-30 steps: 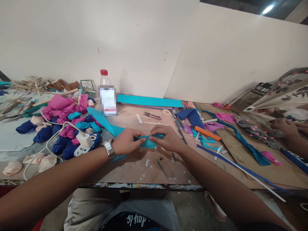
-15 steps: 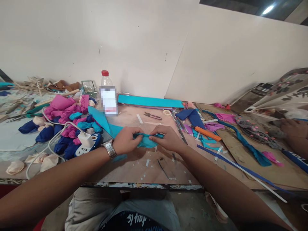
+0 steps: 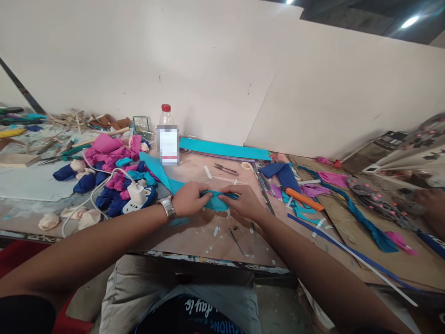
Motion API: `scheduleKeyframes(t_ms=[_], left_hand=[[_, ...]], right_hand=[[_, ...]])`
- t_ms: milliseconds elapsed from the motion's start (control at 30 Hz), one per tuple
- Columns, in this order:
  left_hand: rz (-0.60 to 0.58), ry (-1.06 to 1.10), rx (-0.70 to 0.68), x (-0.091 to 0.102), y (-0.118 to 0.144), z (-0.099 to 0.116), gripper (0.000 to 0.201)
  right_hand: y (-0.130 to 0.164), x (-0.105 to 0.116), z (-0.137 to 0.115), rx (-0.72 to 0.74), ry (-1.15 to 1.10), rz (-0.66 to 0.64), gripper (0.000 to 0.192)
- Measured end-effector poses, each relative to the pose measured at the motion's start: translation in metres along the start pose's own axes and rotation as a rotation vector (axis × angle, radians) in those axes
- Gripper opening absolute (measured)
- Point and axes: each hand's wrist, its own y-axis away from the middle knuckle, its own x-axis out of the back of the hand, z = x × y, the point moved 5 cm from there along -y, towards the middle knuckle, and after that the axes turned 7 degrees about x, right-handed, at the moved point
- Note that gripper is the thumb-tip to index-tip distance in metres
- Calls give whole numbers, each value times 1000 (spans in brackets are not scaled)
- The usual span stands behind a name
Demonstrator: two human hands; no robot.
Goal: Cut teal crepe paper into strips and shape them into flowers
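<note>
A turquoise strip of what looks like cloth or crepe paper is pinched between my two hands over the table. My left hand, with a metal watch on the wrist, grips it with thumb and fingers. From there the strip's long tail runs back to the left, toward a pile of rolled pieces. My right hand holds the other end, thumb against fingers. Between the hands the strip looks folded, its lower edge hanging down. Behind them lie small thread snips and a tape roll.
A red-capped bottle stands behind a blurred, screen-like rectangle. Pink and blue rolled pieces surround a power strip on the left. An orange cutter and scraps lie right. Another person's hand is at far right.
My view has turned slightly left, so things sit farther right. Both hands keep hold of the turquoise strip; its middle now faces up more, with the folded edge opened out a little.
</note>
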Motion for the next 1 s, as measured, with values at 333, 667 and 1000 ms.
scheduleKeyframes(t_ms=[333, 667, 1000], left_hand=[[28, -4, 41, 2, -5, -7, 33], [22, 7, 3, 7, -7, -9, 27], [-71, -3, -79, 8, -10, -12, 26]], right_hand=[[1, -5, 9, -21, -84, 50, 23], [-1, -5, 8, 1, -59, 90, 20], [-2, 0, -2, 54, -16, 163, 19]])
